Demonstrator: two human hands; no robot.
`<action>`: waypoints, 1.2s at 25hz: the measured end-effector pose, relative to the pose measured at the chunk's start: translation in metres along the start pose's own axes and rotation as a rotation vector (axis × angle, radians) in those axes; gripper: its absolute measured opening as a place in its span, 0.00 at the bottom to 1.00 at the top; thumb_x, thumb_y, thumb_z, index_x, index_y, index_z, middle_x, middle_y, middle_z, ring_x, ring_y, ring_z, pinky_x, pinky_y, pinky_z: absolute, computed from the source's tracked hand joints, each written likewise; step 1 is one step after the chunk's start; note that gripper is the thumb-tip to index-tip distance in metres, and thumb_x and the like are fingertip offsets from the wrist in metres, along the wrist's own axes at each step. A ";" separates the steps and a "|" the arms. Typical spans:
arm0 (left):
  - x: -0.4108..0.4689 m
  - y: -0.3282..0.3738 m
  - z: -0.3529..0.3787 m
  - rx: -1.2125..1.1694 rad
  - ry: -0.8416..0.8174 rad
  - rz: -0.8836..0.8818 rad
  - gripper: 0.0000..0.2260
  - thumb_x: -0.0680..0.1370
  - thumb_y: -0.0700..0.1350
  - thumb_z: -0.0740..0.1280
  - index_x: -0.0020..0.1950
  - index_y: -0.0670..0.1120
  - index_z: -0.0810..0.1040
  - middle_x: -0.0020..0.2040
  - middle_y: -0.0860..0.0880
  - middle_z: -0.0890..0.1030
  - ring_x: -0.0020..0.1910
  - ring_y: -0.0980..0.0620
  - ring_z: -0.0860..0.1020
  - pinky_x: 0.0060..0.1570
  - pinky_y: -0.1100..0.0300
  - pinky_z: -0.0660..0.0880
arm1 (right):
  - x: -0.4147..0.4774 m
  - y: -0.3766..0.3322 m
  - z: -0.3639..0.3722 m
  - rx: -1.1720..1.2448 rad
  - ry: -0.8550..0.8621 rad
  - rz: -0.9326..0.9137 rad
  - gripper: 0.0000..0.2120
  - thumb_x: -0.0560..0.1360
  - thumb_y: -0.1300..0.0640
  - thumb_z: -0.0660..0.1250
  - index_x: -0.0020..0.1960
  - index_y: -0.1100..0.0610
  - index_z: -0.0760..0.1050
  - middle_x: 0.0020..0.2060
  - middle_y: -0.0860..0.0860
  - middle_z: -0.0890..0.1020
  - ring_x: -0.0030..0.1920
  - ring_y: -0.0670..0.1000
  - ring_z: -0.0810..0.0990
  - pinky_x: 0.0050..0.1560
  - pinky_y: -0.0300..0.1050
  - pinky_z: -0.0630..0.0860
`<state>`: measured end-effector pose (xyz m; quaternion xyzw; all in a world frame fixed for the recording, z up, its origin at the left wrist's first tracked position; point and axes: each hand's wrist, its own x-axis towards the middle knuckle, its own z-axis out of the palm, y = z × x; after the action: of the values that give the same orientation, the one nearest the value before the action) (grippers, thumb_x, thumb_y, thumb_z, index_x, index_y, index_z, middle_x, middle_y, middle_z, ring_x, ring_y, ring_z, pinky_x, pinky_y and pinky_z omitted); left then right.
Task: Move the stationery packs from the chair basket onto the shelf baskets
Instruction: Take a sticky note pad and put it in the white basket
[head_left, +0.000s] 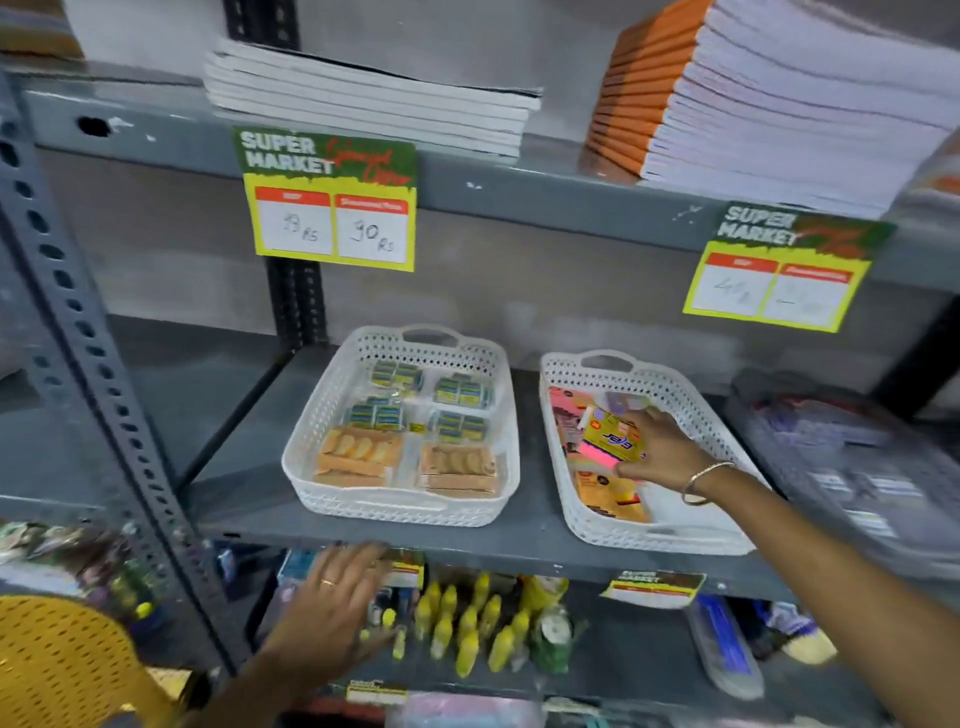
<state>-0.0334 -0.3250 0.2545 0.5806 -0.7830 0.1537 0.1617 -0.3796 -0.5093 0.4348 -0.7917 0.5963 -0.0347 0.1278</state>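
Note:
Two white perforated baskets stand on the grey middle shelf. The left basket (311, 470) holds several green-blue packs and orange packs in rows. Inside the right basket (582, 525), my right hand (662, 444) grips a yellow and pink stationery pack (610, 439) just above other pink and orange packs. My left hand (337, 592) hovers lower down in front of the shelf edge, fingers spread, holding nothing. A yellow perforated chair (57, 660) shows at the bottom left; its basket is out of view.
Stacks of white notebooks (363, 98) and orange-spined books (779, 104) fill the top shelf. Price signs (332, 202) hang from shelf edges. Yellow bottles (467, 629) crowd the lower shelf. A grey basket (852, 467) with packs sits at the far right. A steel upright (78, 338) stands left.

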 end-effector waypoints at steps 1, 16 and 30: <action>0.011 0.019 0.008 -0.028 0.000 0.101 0.29 0.71 0.65 0.57 0.61 0.44 0.69 0.57 0.42 0.80 0.59 0.44 0.68 0.69 0.52 0.47 | -0.006 0.006 -0.002 0.000 0.003 0.022 0.43 0.59 0.44 0.69 0.70 0.57 0.61 0.67 0.60 0.66 0.68 0.59 0.62 0.68 0.50 0.63; 0.145 0.129 0.029 -0.101 -0.159 0.058 0.32 0.70 0.66 0.52 0.56 0.44 0.80 0.57 0.45 0.80 0.56 0.47 0.79 0.53 0.53 0.76 | 0.001 0.115 0.017 -0.189 -0.225 0.035 0.39 0.65 0.56 0.73 0.71 0.59 0.58 0.67 0.58 0.66 0.66 0.57 0.67 0.68 0.46 0.66; 0.145 0.129 0.025 -0.071 -0.231 0.024 0.30 0.74 0.65 0.52 0.60 0.45 0.77 0.61 0.45 0.79 0.58 0.48 0.77 0.57 0.54 0.73 | 0.009 0.116 0.025 -0.271 -0.307 0.014 0.40 0.70 0.51 0.70 0.74 0.56 0.51 0.71 0.59 0.61 0.71 0.60 0.60 0.73 0.50 0.59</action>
<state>-0.1982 -0.4240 0.2877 0.5789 -0.8083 0.0602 0.0890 -0.4802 -0.5435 0.3812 -0.7936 0.5744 0.1679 0.1096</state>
